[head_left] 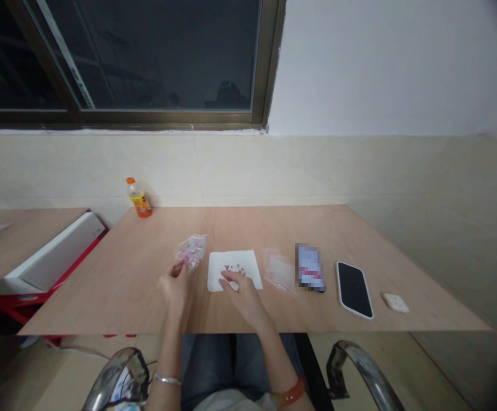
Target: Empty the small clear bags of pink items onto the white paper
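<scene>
On the wooden table (145, 285), both hands work around a white paper sheet (233, 268).

At 10 o'clock from the sheet, the left hand (175, 283) pinches a small clear bag of beads (192, 250), raised just off the tabletop. The right hand (243, 291) rests on the sheet's near edge, fingertips drawn together on the small beads (233, 267) scattered there. At 3 o'clock lie an empty clear bag (278, 269), a blurred card (309, 267), a phone (353, 289) and a white case (395, 302); at 11 o'clock, far back, stands an orange bottle (139, 198).
</scene>
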`<act>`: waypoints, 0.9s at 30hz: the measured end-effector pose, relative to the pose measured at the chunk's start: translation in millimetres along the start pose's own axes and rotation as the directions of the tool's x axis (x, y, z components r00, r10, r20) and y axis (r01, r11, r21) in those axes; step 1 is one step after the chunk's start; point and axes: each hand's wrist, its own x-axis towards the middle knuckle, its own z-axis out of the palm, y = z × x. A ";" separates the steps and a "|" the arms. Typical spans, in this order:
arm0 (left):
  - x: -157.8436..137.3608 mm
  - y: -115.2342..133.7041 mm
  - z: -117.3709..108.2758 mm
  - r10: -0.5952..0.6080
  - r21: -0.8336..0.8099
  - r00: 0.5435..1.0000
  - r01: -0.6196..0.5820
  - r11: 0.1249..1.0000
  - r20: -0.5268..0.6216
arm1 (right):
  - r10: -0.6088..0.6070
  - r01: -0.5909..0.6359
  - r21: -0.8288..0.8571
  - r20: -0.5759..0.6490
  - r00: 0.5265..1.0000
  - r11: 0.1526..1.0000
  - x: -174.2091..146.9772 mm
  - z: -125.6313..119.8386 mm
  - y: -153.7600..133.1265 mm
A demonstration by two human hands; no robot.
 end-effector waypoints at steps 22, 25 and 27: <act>-52.3 86.5 19.3 0.343 -0.185 0.815 -0.290 0.939 0.467 | 0.225 -0.118 0.695 -0.064 0.972 0.709 14.6 -22.9 -23.6; -54.2 85.5 21.9 0.366 -0.214 0.773 -0.297 0.931 0.519 | 0.364 -0.126 0.750 -0.161 0.917 0.650 16.9 -22.5 -14.8; -56.3 85.4 24.0 0.367 -0.199 0.754 -0.309 0.930 0.545 | 0.392 -0.127 0.769 -0.169 0.904 0.626 16.9 -21.5 -12.8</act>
